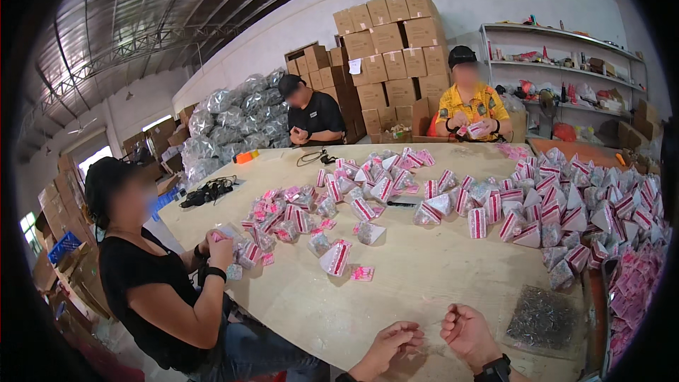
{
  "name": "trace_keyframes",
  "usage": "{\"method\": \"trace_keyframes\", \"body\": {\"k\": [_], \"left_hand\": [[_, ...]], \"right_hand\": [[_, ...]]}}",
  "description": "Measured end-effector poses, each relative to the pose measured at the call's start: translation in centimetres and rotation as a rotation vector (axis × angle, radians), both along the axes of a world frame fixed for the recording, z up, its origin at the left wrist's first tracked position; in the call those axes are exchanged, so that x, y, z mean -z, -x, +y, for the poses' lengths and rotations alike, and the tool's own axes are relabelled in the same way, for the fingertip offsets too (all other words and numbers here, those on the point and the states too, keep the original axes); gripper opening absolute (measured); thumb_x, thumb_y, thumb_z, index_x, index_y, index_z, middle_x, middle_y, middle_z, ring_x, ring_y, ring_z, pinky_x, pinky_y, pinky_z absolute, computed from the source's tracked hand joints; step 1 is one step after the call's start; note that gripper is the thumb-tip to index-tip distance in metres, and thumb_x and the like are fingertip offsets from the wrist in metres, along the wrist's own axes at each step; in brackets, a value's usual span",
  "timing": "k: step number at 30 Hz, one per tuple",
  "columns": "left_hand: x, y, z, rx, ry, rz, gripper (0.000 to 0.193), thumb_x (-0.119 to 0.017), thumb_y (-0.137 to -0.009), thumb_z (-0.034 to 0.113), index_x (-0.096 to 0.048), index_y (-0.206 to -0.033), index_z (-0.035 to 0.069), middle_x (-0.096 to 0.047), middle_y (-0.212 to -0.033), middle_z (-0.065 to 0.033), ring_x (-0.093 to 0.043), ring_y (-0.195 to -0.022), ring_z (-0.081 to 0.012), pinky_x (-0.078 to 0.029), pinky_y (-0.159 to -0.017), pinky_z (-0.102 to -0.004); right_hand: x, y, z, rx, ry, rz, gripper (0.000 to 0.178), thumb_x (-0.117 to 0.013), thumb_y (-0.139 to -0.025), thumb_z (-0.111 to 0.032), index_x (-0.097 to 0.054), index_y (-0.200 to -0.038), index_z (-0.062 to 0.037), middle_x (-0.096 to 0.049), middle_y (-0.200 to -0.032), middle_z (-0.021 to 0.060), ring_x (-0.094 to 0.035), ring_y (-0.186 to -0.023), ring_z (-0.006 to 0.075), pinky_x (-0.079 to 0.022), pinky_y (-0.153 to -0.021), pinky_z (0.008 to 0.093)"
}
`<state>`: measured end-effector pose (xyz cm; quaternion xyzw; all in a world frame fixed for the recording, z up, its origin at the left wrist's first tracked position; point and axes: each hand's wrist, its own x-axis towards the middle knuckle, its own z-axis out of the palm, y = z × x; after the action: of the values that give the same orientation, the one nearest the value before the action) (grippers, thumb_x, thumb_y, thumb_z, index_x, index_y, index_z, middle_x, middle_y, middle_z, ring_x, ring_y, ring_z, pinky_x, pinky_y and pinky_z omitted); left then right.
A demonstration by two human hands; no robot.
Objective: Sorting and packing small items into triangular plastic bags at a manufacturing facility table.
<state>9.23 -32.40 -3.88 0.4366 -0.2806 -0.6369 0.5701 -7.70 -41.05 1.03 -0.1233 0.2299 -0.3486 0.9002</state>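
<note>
Near the table's front edge my left hand (395,345) is closed in a loose pinch, its fingertips turned toward my other hand. Just to the right my right hand (467,334) is curled, thumb and forefinger pressed together. Something thin and see-through seems to stretch between the two; it is too faint to name. To the right of my hands lies a flat clear bag or tray of small dark metal pieces (541,317). Beyond them on the table (424,276) are a pyramid-shaped clear packet with a pink-striped card (336,258) and a small pink card (363,274).
A large heap of similar packets (559,198) covers the table's right side, beside a bin of pink cards (636,297). A person in black (155,269) works at the left; two more sit across. Black cables (210,191) lie at the far left; stacked cartons (396,49) stand behind.
</note>
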Motion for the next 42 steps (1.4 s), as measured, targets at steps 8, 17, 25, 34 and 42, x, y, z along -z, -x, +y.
{"method": "trace_keyframes", "body": {"k": [8,17,25,34,42], "left_hand": [[-2.7,2.2,1.4,-0.207,0.043,0.265,0.015,-0.051,-0.082,0.005,-0.051,-0.095,-0.002,-0.058,-0.083,-0.0151,-0.057,-0.065,-0.0208,-0.047,-0.053,-0.0259],[-2.7,2.8,2.5,-0.225,0.08,0.332,0.015,-0.051,-0.082,0.007,-0.051,-0.095,-0.001,-0.059,-0.082,-0.0142,-0.06,-0.07,-0.0221,-0.049,-0.055,-0.0268],[-1.0,-0.3,1.2,-0.153,0.045,0.187,0.022,-0.043,-0.087,0.006,-0.046,-0.107,-0.003,-0.057,-0.091,-0.0129,-0.057,-0.086,-0.0225,-0.046,-0.08,-0.0321],[-3.0,-0.8,-1.6,-0.224,-0.004,0.241,0.019,-0.046,-0.085,0.014,-0.049,-0.1,0.002,-0.056,-0.084,-0.006,-0.055,-0.075,-0.0172,-0.045,-0.068,-0.0283],[-5.3,1.1,-3.4,-0.206,0.067,0.295,0.016,-0.046,-0.084,0.011,-0.051,-0.097,0.003,-0.055,-0.081,-0.006,-0.054,-0.072,-0.0165,-0.046,-0.067,-0.0279]], "right_hand": [[3.8,-0.4,-1.7,-0.08,-0.035,0.003,0.011,-0.044,-0.081,-0.013,-0.05,-0.083,-0.0043,-0.05,-0.065,0.0042,-0.046,-0.059,0.0177,-0.039,-0.056,0.029],[2.7,0.0,-0.1,-0.112,0.107,0.041,0.012,-0.046,-0.08,-0.013,-0.05,-0.085,-0.0037,-0.049,-0.067,0.0052,-0.046,-0.062,0.019,-0.039,-0.06,0.0307],[2.7,-0.8,-0.7,-0.135,0.163,0.125,0.011,-0.042,-0.084,-0.011,-0.047,-0.087,-0.0021,-0.048,-0.07,0.0044,-0.046,-0.062,0.0152,-0.039,-0.059,0.0276],[2.4,-0.8,-0.7,-0.102,0.196,0.118,0.01,-0.043,-0.081,-0.01,-0.047,-0.086,-0.0029,-0.048,-0.066,0.0036,-0.045,-0.057,0.0156,-0.039,-0.055,0.0285],[2.4,-0.3,-0.3,-0.123,0.184,0.14,0.01,-0.043,-0.083,-0.01,-0.048,-0.087,-0.0024,-0.051,-0.067,0.0053,-0.049,-0.059,0.016,-0.041,-0.054,0.0288]]}}
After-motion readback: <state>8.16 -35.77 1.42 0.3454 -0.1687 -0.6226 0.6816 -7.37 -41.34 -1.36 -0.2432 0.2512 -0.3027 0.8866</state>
